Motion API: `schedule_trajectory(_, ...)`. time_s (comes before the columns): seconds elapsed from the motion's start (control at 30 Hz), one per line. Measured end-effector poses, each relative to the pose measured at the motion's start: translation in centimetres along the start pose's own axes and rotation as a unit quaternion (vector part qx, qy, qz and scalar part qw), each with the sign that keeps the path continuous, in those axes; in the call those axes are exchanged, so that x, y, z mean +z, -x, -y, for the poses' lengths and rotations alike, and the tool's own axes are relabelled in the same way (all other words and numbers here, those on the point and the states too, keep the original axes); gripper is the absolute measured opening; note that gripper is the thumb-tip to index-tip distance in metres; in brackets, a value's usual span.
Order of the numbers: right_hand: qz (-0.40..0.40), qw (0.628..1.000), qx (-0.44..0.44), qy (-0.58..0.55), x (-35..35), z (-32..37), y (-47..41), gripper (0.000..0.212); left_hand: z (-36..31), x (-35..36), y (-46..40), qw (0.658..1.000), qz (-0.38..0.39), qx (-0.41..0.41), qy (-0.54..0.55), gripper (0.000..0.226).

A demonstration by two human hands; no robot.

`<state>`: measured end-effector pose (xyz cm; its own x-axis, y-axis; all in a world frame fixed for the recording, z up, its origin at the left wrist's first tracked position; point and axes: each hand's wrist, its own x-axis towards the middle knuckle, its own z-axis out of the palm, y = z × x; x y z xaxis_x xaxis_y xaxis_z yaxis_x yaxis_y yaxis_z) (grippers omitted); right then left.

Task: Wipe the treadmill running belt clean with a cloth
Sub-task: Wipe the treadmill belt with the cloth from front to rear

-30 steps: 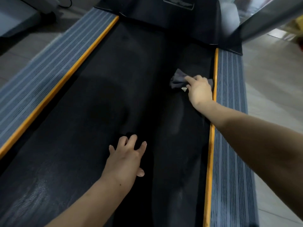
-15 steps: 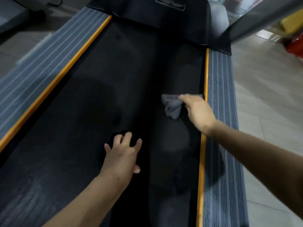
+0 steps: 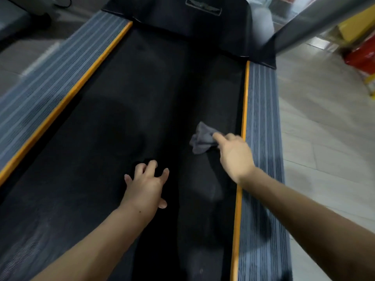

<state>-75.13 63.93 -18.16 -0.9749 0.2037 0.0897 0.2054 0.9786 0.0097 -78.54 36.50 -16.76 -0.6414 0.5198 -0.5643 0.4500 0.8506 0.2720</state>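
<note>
Forearms are reaching in from the near edge, both stretched out over the black running belt [image 3: 113, 122], whose dull surface is showing faint paler smears; the left hand [image 3: 145, 188] is resting palm-down on the belt near its middle, fingers spread apart and holding nothing, the thumb sticking out to the right; farther along and to the right, the right hand [image 3: 233, 153] is pressing a crumpled grey cloth [image 3: 202, 139] onto the belt, fingers bent over its right end with the forefinger lying along the top, though motion blur is hiding the exact grip; the cloth is lying on the right part of the belt, close to the right orange strip [image 3: 242, 126] but apart from it; beyond that strip the ribbed grey right side rail [image 3: 261, 142] is running from near to far, and a matching left side rail [image 3: 46, 86] with its own orange strip [image 3: 67, 100] is bordering the belt on the left; at the far end a black motor cover [image 3: 194, 21] is closing off the belt; a silver upright post [image 3: 316, 23] is rising at the far right; pale tiled floor [image 3: 324, 122] is spreading to the right, with blurred red and yellow boxes [image 3: 363, 51] sitting at the far right corner; darker floor is lying beyond the left rail.
</note>
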Motion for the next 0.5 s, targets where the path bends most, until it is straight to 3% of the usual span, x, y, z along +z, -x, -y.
schedule_trajectory(0.13, 0.009, 0.999, -0.049, 0.005, -1.3, -0.8, -0.3, 0.035, -0.1, -0.1, 0.3, 1.000, -0.001, 0.001, 0.005, 0.095)
schedule_trajectory(0.3, -0.008, 1.000, 0.010, -0.012, 0.1, -1.2, -5.8, 0.032, 0.6, 0.3, 0.2, 1.000, -0.016, 0.019, 0.009, 0.094)
schedule_trajectory(0.5, -0.025, 0.998, -0.024, -0.045, 0.8, 0.9, 1.7, 0.035, 1.6, 1.9, 2.7, 0.996, -0.062, 0.046, -0.041, 0.071)
